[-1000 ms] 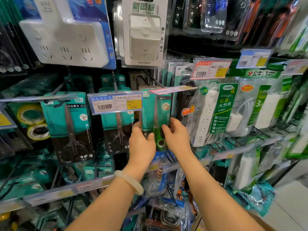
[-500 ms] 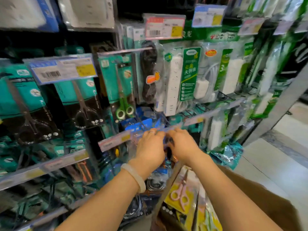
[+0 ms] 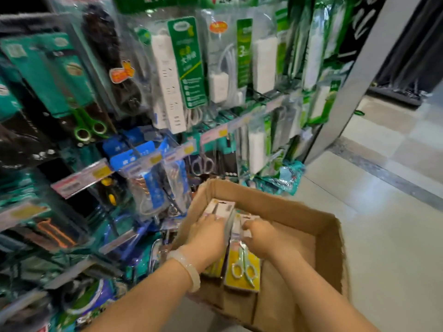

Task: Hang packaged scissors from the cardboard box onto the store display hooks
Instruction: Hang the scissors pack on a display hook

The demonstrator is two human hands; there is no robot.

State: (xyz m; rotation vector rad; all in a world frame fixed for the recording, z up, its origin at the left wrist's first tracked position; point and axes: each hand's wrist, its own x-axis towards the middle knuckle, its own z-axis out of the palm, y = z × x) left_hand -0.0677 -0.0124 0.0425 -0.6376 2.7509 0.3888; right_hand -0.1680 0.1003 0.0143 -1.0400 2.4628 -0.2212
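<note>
Display hooks [image 3: 134,152] on the left carried green-handled scissors [image 3: 90,128]. Left hand [image 3: 206,238] was in the cardboard box [image 3: 328,245], fingers grasping a scissors pack [image 3: 219,208]; right hand [image 3: 260,236] pinched the top of a yellow scissors pack [image 3: 243,269] lying in the box.

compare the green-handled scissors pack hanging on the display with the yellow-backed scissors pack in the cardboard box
The green-handled scissors pack hangs upright on the display; the yellow-backed scissors pack lies inside the brown cardboard box. The hanging pack has a teal and black card and bright green handles; the boxed one has a yellow card and pale handles. No hand touches the hanging pack, while the right hand rests on the boxed one. Both are carded scissors with their handles at the lower end.
</note>
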